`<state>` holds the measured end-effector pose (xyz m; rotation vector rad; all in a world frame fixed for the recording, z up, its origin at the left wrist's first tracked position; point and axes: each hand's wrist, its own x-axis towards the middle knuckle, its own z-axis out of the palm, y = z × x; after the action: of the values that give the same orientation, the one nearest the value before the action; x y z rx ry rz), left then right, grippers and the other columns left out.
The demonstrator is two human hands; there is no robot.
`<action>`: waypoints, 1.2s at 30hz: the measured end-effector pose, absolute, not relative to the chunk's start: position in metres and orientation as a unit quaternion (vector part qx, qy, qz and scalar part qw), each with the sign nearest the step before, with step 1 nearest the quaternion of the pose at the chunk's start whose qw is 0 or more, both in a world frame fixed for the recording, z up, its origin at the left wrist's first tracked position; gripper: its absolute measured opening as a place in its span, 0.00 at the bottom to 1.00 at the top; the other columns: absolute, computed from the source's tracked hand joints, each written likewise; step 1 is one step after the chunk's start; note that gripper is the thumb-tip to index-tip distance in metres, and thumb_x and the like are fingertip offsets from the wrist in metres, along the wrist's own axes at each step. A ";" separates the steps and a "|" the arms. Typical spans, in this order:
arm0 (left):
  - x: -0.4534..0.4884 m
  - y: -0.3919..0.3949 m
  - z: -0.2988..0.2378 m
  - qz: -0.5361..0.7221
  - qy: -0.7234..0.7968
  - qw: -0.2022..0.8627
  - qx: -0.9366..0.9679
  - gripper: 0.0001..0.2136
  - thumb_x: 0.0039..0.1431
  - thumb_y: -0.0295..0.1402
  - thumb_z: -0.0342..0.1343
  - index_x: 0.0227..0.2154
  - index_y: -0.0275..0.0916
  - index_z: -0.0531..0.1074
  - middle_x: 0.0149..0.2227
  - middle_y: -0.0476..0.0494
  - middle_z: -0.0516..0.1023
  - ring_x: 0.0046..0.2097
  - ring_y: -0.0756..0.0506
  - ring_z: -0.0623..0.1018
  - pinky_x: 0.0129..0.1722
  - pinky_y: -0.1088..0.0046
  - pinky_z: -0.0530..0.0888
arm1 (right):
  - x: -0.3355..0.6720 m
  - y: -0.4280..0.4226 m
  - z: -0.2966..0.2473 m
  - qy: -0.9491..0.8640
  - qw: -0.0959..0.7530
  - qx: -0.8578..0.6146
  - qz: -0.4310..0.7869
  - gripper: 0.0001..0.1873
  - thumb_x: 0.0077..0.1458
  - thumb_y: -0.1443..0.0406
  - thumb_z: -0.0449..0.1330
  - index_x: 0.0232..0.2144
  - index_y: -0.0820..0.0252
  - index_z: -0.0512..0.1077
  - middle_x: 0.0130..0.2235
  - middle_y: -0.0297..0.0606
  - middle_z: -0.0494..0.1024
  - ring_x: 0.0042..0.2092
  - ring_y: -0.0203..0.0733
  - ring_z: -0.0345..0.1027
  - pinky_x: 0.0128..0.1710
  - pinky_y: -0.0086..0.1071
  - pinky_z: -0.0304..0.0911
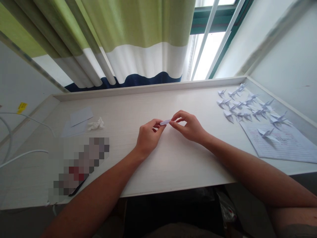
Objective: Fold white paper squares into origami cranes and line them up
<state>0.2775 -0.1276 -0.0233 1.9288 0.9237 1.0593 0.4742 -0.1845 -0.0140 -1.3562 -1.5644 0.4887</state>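
White paper, folded into a small narrow strip (165, 122), is between the two hands of the person, above the middle of a long white wooden table (153, 175). The left hand (150, 135) grasps one end of this strip between the thumb and the fingers. The right hand (189, 127) pinches the other end with the tips of the thumb and the forefinger. How firmly they press, I cannot tell.

At the right side of the table there is a group of small white folded-paper birds (230, 115) with pointed wings, standing close together. One more white paper bird (266, 133) stands nearer to the person, on a ruled white paper sheet (294, 148) with writing, which is too small to read.

At the left, two thin white rectangular papers (81, 116) lie partly one over the other, and a crumpled white tissue (96, 124) is just beside them. Nearer to the left forearm lies a long object (86, 162), blurred into squares. Behind the table hangs a green, white and dark blue cloth curtain (148, 26).
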 end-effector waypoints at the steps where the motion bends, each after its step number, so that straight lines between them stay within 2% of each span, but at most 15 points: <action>1: 0.278 -0.128 -0.024 0.417 0.360 0.386 0.740 0.06 0.62 0.37 0.67 0.40 0.42 0.81 0.35 0.47 0.86 0.35 0.45 0.84 0.35 0.71 0.77 | 0.475 -0.184 -0.014 -0.633 0.492 -0.555 0.221 0.13 0.61 0.53 0.67 0.34 0.56 0.76 0.38 0.38 0.81 0.41 0.45 0.76 0.45 0.44 0.76; 6: 0.282 -0.132 -0.022 0.445 0.328 0.487 0.676 0.11 0.60 0.40 0.69 0.38 0.42 0.75 0.33 0.48 0.85 0.36 0.45 0.86 0.34 0.71 0.79 | 0.479 -0.183 -0.011 -0.576 0.528 -0.525 0.337 0.17 0.58 0.50 0.69 0.31 0.57 0.76 0.33 0.35 0.79 0.37 0.42 0.73 0.43 0.40 0.72; 10: 0.285 -0.133 -0.017 0.453 0.299 0.584 0.603 0.15 0.59 0.44 0.70 0.38 0.41 0.73 0.35 0.44 0.87 0.38 0.41 0.88 0.34 0.69 0.81 | 0.483 -0.181 -0.011 -0.538 0.553 -0.498 0.396 0.16 0.57 0.52 0.71 0.32 0.57 0.78 0.34 0.36 0.80 0.38 0.41 0.73 0.42 0.39 0.71; 14: 0.287 -0.133 -0.016 0.444 0.301 0.635 0.557 0.19 0.56 0.45 0.73 0.39 0.39 0.72 0.39 0.40 0.88 0.43 0.38 0.88 0.41 0.63 0.83 | 0.479 -0.182 -0.013 -0.553 0.572 -0.516 0.317 0.14 0.57 0.53 0.71 0.35 0.57 0.79 0.36 0.37 0.82 0.40 0.43 0.77 0.44 0.41 0.74; 18: 0.287 -0.135 -0.015 0.408 0.327 0.660 0.540 0.24 0.53 0.46 0.75 0.45 0.38 0.75 0.38 0.39 0.89 0.45 0.37 0.88 0.46 0.60 0.82 | 0.472 -0.184 -0.013 -0.596 0.566 -0.533 0.202 0.11 0.60 0.55 0.69 0.39 0.55 0.79 0.39 0.38 0.83 0.42 0.44 0.78 0.45 0.43 0.78; 25: 0.286 -0.134 -0.016 0.368 0.363 0.650 0.557 0.17 0.51 0.46 0.75 0.36 0.38 0.83 0.38 0.41 0.87 0.45 0.40 0.86 0.41 0.67 0.80 | 0.469 -0.188 -0.009 -0.655 0.519 -0.540 0.098 0.05 0.64 0.61 0.65 0.41 0.53 0.79 0.41 0.39 0.83 0.42 0.45 0.79 0.44 0.44 0.80; 30: 0.286 -0.132 -0.016 0.371 0.366 0.642 0.563 0.17 0.50 0.46 0.75 0.36 0.39 0.84 0.38 0.41 0.87 0.43 0.43 0.84 0.42 0.67 0.79 | 0.471 -0.186 -0.013 -0.679 0.500 -0.533 0.077 0.10 0.64 0.63 0.66 0.48 0.53 0.79 0.44 0.40 0.83 0.44 0.45 0.79 0.45 0.44 0.79; 36: 0.287 -0.134 -0.013 0.356 0.382 0.663 0.536 0.17 0.50 0.45 0.75 0.36 0.37 0.84 0.36 0.39 0.87 0.42 0.41 0.87 0.43 0.64 0.79 | 0.470 -0.185 -0.018 -0.696 0.480 -0.534 -0.002 0.11 0.66 0.65 0.64 0.50 0.52 0.79 0.45 0.41 0.84 0.46 0.48 0.78 0.46 0.45 0.76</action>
<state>0.2870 -0.1336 -0.0132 1.2122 0.8632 0.8051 0.4699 -0.1854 -0.0178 -1.3026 -1.6980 -0.0050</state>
